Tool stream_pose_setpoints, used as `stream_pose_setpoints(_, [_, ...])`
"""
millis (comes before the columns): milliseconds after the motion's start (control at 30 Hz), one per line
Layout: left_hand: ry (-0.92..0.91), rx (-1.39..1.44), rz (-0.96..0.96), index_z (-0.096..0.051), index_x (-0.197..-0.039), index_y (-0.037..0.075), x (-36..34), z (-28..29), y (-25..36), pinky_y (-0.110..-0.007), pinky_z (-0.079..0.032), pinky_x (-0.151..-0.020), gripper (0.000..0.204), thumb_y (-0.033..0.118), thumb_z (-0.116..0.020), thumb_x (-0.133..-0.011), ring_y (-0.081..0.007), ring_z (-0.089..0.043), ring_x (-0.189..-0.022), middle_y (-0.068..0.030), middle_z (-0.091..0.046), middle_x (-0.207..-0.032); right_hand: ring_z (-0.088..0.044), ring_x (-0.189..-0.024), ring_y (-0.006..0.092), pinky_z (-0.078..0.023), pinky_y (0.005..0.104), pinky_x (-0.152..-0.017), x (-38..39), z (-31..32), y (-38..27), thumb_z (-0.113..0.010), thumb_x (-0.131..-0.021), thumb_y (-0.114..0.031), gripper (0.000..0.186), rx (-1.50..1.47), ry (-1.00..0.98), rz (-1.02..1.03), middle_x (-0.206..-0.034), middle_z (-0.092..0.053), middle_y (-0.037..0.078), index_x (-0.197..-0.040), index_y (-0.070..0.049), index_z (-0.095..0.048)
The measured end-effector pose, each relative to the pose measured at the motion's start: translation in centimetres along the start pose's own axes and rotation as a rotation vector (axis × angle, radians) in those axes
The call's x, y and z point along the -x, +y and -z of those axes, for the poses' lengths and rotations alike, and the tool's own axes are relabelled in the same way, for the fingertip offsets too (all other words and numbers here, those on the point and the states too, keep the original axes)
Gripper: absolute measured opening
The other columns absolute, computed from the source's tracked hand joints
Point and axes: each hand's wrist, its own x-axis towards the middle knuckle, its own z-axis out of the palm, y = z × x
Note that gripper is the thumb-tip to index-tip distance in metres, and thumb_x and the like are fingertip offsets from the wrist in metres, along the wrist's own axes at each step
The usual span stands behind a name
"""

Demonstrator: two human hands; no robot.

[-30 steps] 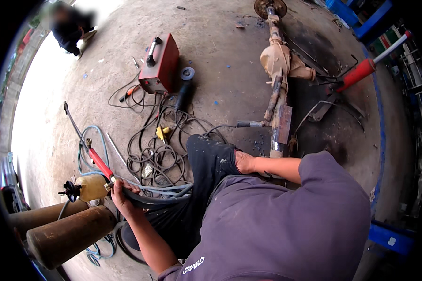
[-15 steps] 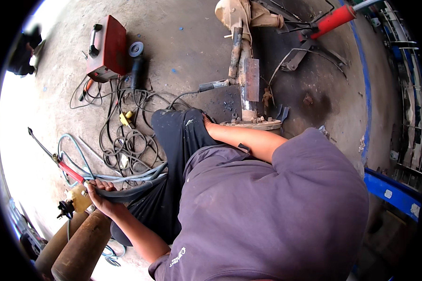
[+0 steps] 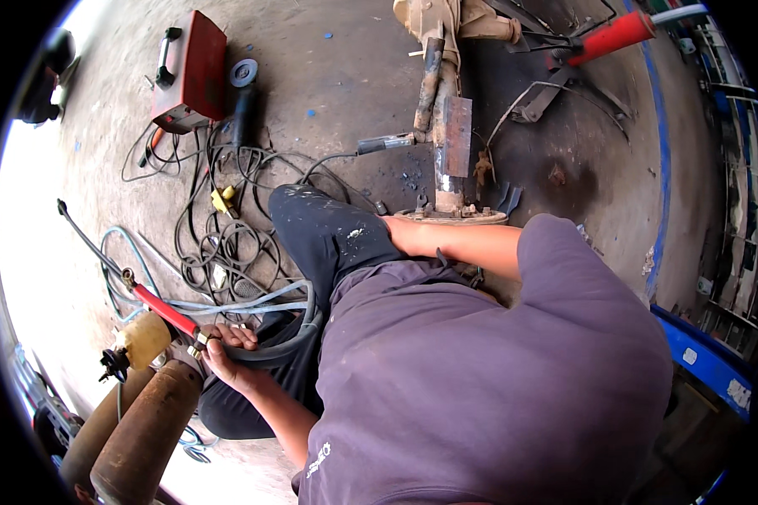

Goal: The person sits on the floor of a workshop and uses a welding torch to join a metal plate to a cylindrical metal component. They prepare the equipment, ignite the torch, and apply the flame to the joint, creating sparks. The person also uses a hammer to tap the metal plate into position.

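My left hand is closed around the brass-fitted end of a gas torch, which has a red handle and a long dark tube pointing up and left. A thick grey hose runs from that end across my lap. My right hand is by my bent knee, near the round flange of a rusty axle housing; its fingers are hidden behind my leg. Beside the torch, a cream-coloured container with a black cap sits by the tops of two rusty gas cylinders.
A red welding machine and an angle grinder are at the back left. Tangled cables spread over the concrete floor. A grey-handled clamp touches the axle. A red jack stands far right; a blue metal frame is at right.
My left hand has moved right, bringing the torch closer to my body. My right forearm has shifted slightly right, and the hand has drawn back a little along my knee.
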Motion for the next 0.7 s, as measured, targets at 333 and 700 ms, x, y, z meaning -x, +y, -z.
stream_pose_setpoints(333, [-0.033,-0.024,0.043,-0.049,-0.095,0.006,3.6,-4.0,-2.0,-0.033,-0.053,-0.053,0.034,0.024,-0.077,-0.091,-0.0173,-0.056,-0.05,-0.0047,-0.054,-0.068,-0.07,-0.092,0.0405,-0.056,0.0418,-0.086,2.2,8.5,-2.7,-0.055,-0.094,-0.005,0.035,-0.24,-0.33,-0.547,-0.108,-0.067,0.032,-0.128,0.002,-0.061])
stream_pose_setpoints(700, [-0.08,-0.319,-0.055,-0.055,-0.097,0.0,4.1,-7.8,-2.4,-0.052,-0.043,-0.105,0.044,0.034,-0.08,-0.086,-0.0325,-0.065,-0.099,-0.0074,-0.058,-0.072,-0.07,-0.098,0.0393,-0.054,0.0427,-0.082,-8.2,-1.4,-18.0,-0.058,-0.103,-0.025,0.032,-0.541,-0.177,0.152,-0.105,-0.071,0.024,-0.125,-0.001,-0.063])
